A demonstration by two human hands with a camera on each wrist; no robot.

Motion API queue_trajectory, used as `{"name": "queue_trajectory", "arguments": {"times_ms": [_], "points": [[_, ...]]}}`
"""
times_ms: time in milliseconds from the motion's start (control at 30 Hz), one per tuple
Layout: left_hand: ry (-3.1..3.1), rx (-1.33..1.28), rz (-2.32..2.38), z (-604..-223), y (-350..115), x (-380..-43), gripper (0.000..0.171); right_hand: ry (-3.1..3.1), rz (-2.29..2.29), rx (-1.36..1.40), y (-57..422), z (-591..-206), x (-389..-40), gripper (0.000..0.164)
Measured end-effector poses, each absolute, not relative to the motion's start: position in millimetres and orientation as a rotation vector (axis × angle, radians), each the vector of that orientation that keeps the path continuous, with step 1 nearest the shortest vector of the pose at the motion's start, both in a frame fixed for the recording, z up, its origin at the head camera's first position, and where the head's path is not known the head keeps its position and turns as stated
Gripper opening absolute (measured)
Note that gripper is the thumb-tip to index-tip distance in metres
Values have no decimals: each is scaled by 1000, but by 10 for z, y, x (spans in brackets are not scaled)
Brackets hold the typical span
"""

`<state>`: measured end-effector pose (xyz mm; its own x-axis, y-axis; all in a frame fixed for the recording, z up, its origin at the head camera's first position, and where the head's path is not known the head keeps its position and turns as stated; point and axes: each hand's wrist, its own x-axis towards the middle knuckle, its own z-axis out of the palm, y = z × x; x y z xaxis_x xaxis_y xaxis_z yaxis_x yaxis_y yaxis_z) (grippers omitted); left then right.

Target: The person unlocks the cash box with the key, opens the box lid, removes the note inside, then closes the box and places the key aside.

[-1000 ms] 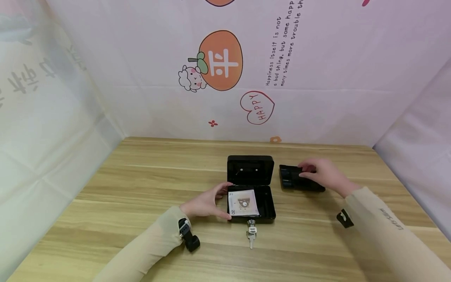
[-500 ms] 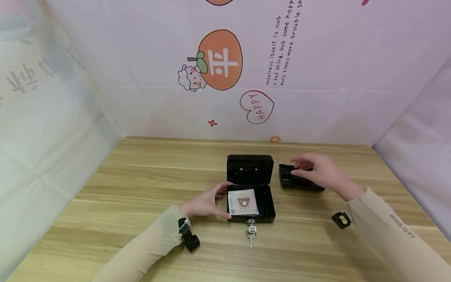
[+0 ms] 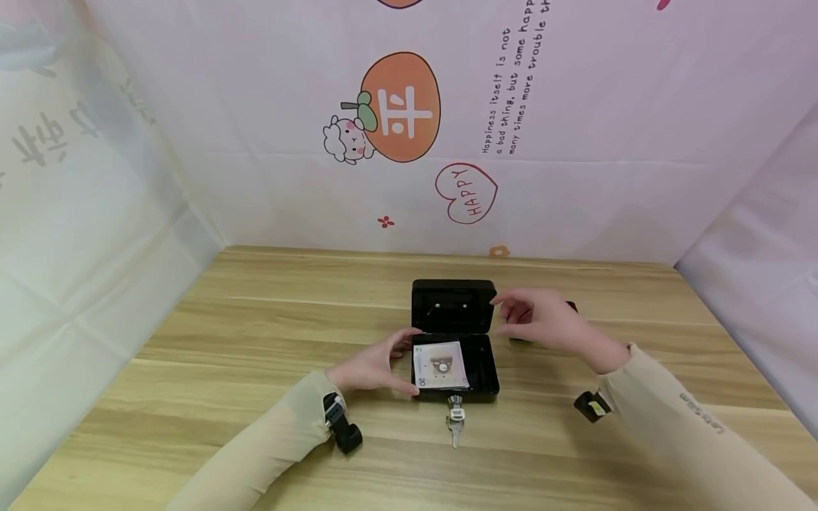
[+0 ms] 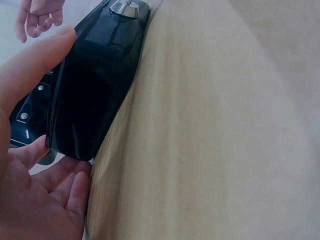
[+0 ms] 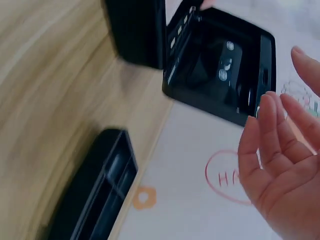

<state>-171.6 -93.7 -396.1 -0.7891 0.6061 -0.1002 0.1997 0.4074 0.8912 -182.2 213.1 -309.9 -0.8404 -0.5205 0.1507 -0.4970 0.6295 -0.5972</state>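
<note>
A small black cash box stands on the table with its lid raised. My left hand holds its left side, thumb at the front corner and fingers at the back corner; the left wrist view shows them against the box wall. Play banknotes lie in the box's left part. Keys hang from the front lock. My right hand hovers beside the lid's right edge, fingers loosely bent and holding nothing. In the right wrist view its fingertips look close to the lid; contact cannot be told.
A black compartment tray lies on the table right of the box, mostly hidden behind my right hand in the head view. The wooden table ends at a printed cloth backdrop, with cloth at both sides.
My right hand has left the black tray and moved leftward to the raised lid. The tray stays on the table. My left hand keeps its hold on the box.
</note>
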Motion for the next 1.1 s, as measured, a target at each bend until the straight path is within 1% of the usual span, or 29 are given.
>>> {"name": "queue_trajectory", "arguments": {"times_ms": [267,533,633,767,900,1100], "points": [[2259,686,1340,-3943,-937,-1717,96,2690,-902,-839,1883,-3212,-1769,46],[2245,700,1359,-3960,-939,-1729,94,2653,-888,-776,1690,-3295,-1765,49],[2249,705,1356,-3968,-942,-1732,94,2606,-913,-703,1629,-3329,-1770,52],[2251,710,1355,-3978,-946,-1736,94,2525,-975,-530,1528,-3339,-1740,57],[2247,709,1359,-3989,-947,-1738,94,2526,-952,-414,1441,-3357,-1714,59],[2246,690,1358,-3974,-942,-1725,95,2557,-859,-409,1403,-3420,-1731,60]]}}
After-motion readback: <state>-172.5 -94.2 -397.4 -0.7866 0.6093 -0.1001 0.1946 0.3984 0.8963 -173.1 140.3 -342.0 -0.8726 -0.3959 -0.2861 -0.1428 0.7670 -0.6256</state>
